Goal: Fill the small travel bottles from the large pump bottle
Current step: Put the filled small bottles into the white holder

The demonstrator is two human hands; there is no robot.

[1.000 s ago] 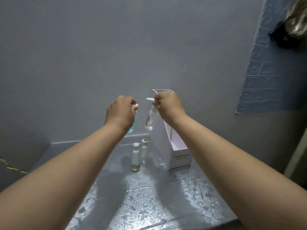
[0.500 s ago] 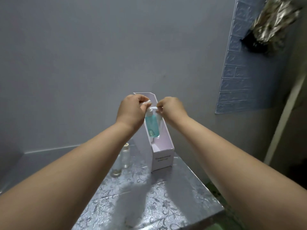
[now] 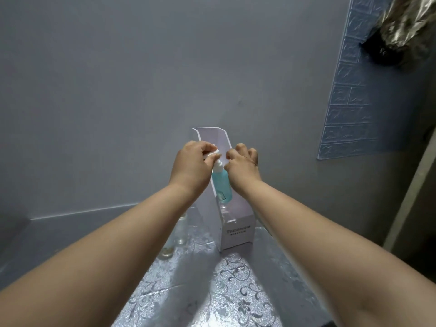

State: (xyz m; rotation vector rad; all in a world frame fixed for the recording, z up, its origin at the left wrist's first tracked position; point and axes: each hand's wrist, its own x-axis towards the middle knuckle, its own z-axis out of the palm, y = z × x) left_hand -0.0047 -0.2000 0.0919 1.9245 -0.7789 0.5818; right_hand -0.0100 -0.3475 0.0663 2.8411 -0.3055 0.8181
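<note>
Head view: a second ago each hand held a bottle; now only the blue bottle [image 3: 221, 185] hangs in the white box [image 3: 238, 228] near the worktop's [image 3: 236, 286] far edge, so stowing, not filling. Axis upright, cap up. Left hand [image 3: 192, 169] pinches cap; right hand [image 3: 243, 167] curled, seemingly empty.

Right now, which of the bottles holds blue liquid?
The bottle held by its white top in the left hand, over the white box. The two bottles standing on the table look clear.
</note>
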